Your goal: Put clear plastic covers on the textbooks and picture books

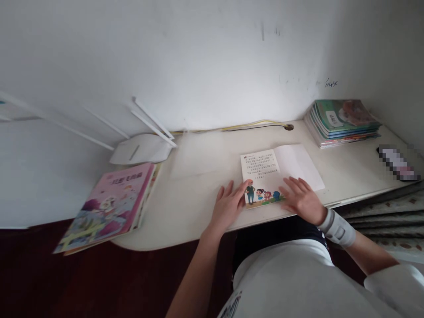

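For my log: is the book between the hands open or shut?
Open: the book lies spread flat, its two pages side by side.

Left hand (228, 205) and right hand (301, 200) rested on an open picture book (276, 174).
It lay by the white desk's (205, 176) front edge.

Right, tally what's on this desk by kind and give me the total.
Open picture book: 1
Piles of books, the pink-covered pile and the green-topped stack: 2
White Wi-Fi router: 1
Pixelated object, kind hidden: 1
Total: 5
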Motion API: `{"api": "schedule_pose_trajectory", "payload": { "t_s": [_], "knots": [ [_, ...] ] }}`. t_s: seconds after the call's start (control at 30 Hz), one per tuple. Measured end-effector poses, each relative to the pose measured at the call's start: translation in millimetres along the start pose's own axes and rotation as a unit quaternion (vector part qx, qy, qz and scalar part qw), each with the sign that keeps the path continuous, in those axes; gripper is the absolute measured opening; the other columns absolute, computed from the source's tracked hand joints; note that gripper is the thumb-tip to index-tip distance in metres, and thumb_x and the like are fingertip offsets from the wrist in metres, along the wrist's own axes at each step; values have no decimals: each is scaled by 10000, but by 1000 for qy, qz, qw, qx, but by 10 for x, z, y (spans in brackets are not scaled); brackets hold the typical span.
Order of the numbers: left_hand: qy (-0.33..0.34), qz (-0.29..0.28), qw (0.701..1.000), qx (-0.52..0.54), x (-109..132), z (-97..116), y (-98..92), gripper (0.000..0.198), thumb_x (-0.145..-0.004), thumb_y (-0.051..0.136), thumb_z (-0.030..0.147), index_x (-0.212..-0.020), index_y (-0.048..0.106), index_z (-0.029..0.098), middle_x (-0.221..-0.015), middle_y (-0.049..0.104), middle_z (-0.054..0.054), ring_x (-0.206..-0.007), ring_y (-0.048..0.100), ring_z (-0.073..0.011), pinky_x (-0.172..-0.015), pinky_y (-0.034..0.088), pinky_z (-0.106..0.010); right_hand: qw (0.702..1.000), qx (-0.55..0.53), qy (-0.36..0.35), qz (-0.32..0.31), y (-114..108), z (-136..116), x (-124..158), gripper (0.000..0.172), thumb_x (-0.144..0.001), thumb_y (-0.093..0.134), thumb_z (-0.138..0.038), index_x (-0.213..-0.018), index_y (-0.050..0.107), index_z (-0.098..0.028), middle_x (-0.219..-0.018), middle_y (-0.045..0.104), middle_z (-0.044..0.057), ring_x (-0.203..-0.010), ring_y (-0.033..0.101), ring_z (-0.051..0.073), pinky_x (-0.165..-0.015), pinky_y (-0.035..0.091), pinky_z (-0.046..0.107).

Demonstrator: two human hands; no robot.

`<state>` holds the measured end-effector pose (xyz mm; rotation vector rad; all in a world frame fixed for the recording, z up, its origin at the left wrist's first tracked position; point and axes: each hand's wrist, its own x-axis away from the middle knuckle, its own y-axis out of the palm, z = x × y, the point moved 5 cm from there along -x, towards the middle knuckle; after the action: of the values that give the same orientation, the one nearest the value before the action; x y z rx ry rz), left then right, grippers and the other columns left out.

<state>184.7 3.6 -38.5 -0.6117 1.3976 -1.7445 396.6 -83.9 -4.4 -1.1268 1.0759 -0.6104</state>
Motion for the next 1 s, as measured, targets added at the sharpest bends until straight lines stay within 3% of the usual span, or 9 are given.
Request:
{"api": "schedule_pose_trajectory", "payload": {
  "t_s": [0.1, 0.23, 0.33, 0.43, 0.57, 0.67, 0.77, 0.87, 1.0],
  "knots": [
    [9, 7, 1000, -25, 31, 15, -43, 534, -867, 407, 167, -1382, 362, 300, -1316, 548, -9, -1335, 332, -300, -1053, 262, -554, 999, -8, -21, -28, 173, -185, -196, 568, -792, 595, -507, -1265, 519, -201, -1346, 482, 157, -1255, 397, 335, -1002, 317, 541],
    [39, 45, 996, -64, 167, 195, -176, 452, -865, 474, 222, -1314, 468, 273, -1164, 656, -51, -1241, 456, -304, -1052, 244, -571, 997, -25, -56, -45, 204, -105, -212, 373, -865, 546, -379, -1195, 571, -209, -1250, 573, 123, -1199, 476, 270, -1013, 333, 503],
    [95, 61, 992, -49, 274, 543, -150, 400, -883, 484, 318, -1276, 508, 247, -1114, 676, -82, -1151, 531, -272, -1028, 313, -513, 993, -30, -86, -73, 82, 151, -88, 302, -894, 499, -238, -1181, 583, -199, -1238, 587, 107, -1169, 510, 221, -983, 386, 415],
    [173, 41, 984, -25, 316, 999, 24, 436, -887, 479, 340, -1308, 465, 228, -1243, 604, -82, -1207, 482, -272, -999, 369, -475, 996, -11, -41, -72, -103, 405, -27, 291, -863, 503, -142, -1130, 616, -174, -1175, 623, 115, -1130, 541, 228, -956, 410, 405],
    [255, 27, 967, 2, 304, 1397, 174, 500, -888, 473, 360, -1357, 385, 210, -1357, 503, -85, -1281, 407, -278, -1035, 341, -504, 999, -37, -15, -35, -244, 388, -64, 252, -875, 512, -198, -1095, 624, -150, -1159, 622, 131, -1112, 552, 226, -958, 418, 390],
    [269, 49, 962, 26, 282, 1348, 132, 375, -909, 433, 306, -1263, 490, 198, -1264, 577, -88, -1227, 473, -218, -1047, 365, -445, 996, -49, -52, -53, -123, 258, -75, 332, -858, 566, -306, -1156, 588, -163, -1239, 572, 150, -1178, 505, 257, -974, 400, 448],
    [200, 98, 975, 4, 245, 1084, 78, 291, -908, 419, 232, -1138, 586, 172, -1139, 638, -103, -1108, 565, -217, -990, 444, -426, 997, -21, -55, -52, 69, 238, -59, 496, -816, 616, -383, -1237, 534, -134, -1296, 518, 198, -1223, 459, 305, -972, 388, 498],
    [169, 133, 977, -16, 242, 921, 93, 283, -897, 435, 211, -1114, 609, 155, -1123, 646, -113, -1068, 589, -232, -948, 490, -431, 998, 2, -41, -42, 208, 251, -71, 443, -846, 583, -333, -1238, 538, -132, -1282, 532, 200, -1216, 467, 303, -966, 392, 498],
    [165, 137, 977, 1, 235, 911, 125, 257, -889, 460, 216, -1064, 636, 151, -1075, 670, -94, -1041, 598, -225, -937, 508, -416, 998, 36, -21, -43, 271, 233, -148, 375, -872, 539, -316, -1204, 569, -143, -1258, 553, 195, -1180, 498, 309, -942, 404, 492]
  ]
}}
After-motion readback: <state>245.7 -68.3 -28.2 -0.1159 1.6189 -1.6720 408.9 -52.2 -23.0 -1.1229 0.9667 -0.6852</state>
